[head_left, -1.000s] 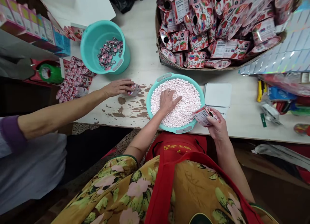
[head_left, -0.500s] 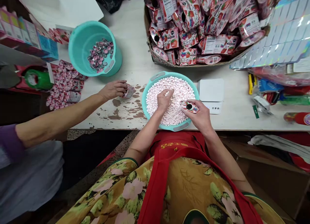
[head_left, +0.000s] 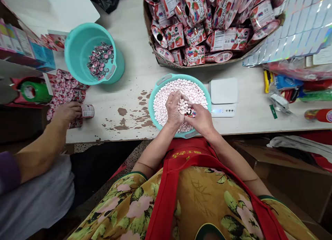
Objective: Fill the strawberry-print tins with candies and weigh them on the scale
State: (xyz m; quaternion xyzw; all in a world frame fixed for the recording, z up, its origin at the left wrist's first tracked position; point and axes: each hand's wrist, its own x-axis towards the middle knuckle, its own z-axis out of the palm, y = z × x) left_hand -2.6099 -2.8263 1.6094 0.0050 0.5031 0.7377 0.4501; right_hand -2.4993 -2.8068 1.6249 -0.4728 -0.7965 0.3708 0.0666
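Both hands have come together over the candy basin (head_left: 151, 110) now. Half a second ago the left hand (head_left: 174, 108) was down in the pale pink candies (head_left: 163, 105) and the right hand (head_left: 201, 119) held its strawberry carton (head_left: 192, 112) well off to the side. Now the left one's cupped around a little heap of candies, and the right one's pinching the carton just beside it, hole close to the heap, all of it above the basin.

Co-worker's hand (head_left: 67, 112) has changed spots too: it was by the worn patch, now it's over at the pile of packs (head_left: 64, 86), with one pack (head_left: 87, 111) next to it. Can't really make out that grip.

Table (head_left: 137, 60) is off-white and pretty beat up, brown patches (head_left: 121, 126) showing along the near edge. Scale (head_left: 223, 91) sits right of the basin with its display lit. Behind, a cardboard box (head_left: 147, 22) crammed with cartons; left, a teal bucket (head_left: 74, 53) with small caps (head_left: 100, 60) in it. Speckled floor (head_left: 80, 147) below.
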